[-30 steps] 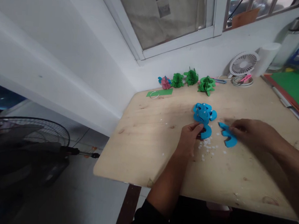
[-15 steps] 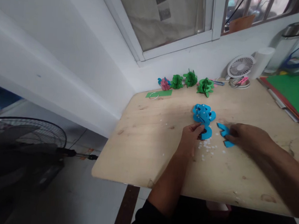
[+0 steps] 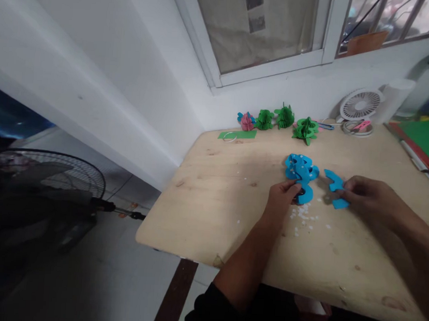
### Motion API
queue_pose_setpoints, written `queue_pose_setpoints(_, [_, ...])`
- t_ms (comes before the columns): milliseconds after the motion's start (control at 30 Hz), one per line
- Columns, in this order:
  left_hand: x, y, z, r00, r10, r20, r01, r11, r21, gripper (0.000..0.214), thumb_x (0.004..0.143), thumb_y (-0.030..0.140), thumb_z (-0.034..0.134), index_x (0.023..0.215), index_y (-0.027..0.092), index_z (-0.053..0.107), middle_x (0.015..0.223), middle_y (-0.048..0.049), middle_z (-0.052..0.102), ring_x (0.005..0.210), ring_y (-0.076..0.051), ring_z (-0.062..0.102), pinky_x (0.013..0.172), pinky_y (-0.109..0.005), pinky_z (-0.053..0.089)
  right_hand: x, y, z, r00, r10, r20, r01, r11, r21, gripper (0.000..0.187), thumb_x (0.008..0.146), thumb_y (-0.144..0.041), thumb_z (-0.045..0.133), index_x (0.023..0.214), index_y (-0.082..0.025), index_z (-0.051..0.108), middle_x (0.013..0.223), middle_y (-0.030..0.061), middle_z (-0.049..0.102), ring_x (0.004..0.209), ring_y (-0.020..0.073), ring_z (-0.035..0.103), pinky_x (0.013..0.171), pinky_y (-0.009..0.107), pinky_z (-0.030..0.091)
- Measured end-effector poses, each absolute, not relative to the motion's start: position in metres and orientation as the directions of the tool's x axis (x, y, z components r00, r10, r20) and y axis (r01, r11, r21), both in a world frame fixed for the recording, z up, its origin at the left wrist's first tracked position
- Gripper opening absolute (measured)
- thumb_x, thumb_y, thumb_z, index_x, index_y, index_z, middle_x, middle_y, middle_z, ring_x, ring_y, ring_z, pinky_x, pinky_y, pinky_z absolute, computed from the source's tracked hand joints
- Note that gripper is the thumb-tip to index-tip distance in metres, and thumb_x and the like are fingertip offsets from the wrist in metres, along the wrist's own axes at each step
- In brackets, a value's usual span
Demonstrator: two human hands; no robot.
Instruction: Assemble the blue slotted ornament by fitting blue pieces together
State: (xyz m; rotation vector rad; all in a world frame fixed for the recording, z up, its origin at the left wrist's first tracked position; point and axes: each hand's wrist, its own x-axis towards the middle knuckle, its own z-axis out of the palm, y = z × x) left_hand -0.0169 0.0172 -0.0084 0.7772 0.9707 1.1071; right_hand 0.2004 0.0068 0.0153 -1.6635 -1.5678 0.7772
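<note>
My left hand [image 3: 283,193] pinches the near end of a blue paper cutout cluster [image 3: 301,168], made of curved, looping pieces with small white squares on them. The cluster rests on the wooden table. To its right, my right hand [image 3: 365,191] grips a separate blue paper cutout [image 3: 335,182] with bent, angular arms, held close to the tabletop. The two blue pieces are apart. Small white squares [image 3: 301,215] lie scattered on the wood just below my left fingertips.
Along the wall stand green paper flowers [image 3: 284,116] and a pink and blue one [image 3: 246,121]. A green strip [image 3: 237,135] with a ring lies beside them. A small white fan [image 3: 361,105], a tape roll [image 3: 357,129] and green sheets [image 3: 424,144] are at the back right.
My right hand has lifted the separate blue cutout slightly off the table. My left hand keeps its pinch on the cluster. The whole view has shifted a little.
</note>
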Motion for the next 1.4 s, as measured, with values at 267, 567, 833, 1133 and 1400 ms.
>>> queue_pose_setpoints(267, [-0.006,0.012,-0.003,0.080,0.966,-0.247,-0.330,0.259,0.908,0.018,0.071,0.029,0.074,0.082,0.014,0.080,0.070,-0.0027,0.068,0.067,-0.013,0.059,0.069,-0.027,0.049,0.167,-0.008,0.043,0.136,0.985,-0.106,0.017,-0.109,-0.994,0.051,0.036,-0.055,0.096,0.056,-0.021,0.065,0.057,-0.0008,0.058,0.057,0.0132,0.049,0.052,0.025,0.040])
queue_pose_setpoints(567, [0.001,0.008,-0.009,0.135,0.985,-0.105,-0.294,0.141,0.945,0.021,0.079,0.023,0.067,0.093,0.018,0.081,0.079,-0.0012,0.074,0.074,-0.014,0.064,0.081,-0.030,0.051,0.145,-0.015,0.034,0.099,0.993,-0.066,0.011,-0.068,-0.998,0.043,0.043,-0.049,0.096,0.056,-0.023,0.064,0.057,-0.0021,0.055,0.055,0.0129,0.048,0.051,0.025,0.041])
queue_pose_setpoints(833, [0.001,0.007,-0.006,0.121,0.992,-0.030,-0.242,0.059,0.969,0.020,0.083,0.023,0.065,0.096,0.021,0.081,0.089,-0.0013,0.077,0.083,-0.016,0.067,0.083,-0.030,0.052,0.140,-0.015,0.038,0.139,0.990,-0.011,0.071,-0.021,-0.997,0.046,0.045,-0.060,0.091,0.056,-0.025,0.063,0.060,-0.0004,0.059,0.057,0.0151,0.053,0.053,0.028,0.047])
queue_pose_setpoints(1133, [0.001,0.006,-0.006,0.091,0.996,-0.015,-0.219,0.034,0.975,0.022,0.084,0.021,0.066,0.101,0.021,0.080,0.095,-0.0031,0.078,0.087,-0.018,0.070,0.084,-0.031,0.054,0.138,-0.016,0.040,0.162,0.986,-0.037,0.030,-0.042,-0.999,0.045,0.042,-0.054,0.095,0.056,-0.023,0.064,0.060,-0.0001,0.061,0.057,0.0146,0.053,0.053,0.028,0.047])
queue_pose_setpoints(1400, [0.000,0.004,-0.003,0.110,0.994,0.015,-0.186,0.005,0.983,0.024,0.086,0.020,0.064,0.105,0.022,0.079,0.100,-0.0035,0.078,0.092,-0.020,0.070,0.087,-0.032,0.054,0.136,-0.017,0.043,0.180,0.981,-0.075,-0.009,-0.075,-0.997,0.043,0.036,-0.040,0.099,0.056,-0.022,0.065,0.059,-0.0018,0.060,0.056,0.0127,0.052,0.052,0.024,0.045])
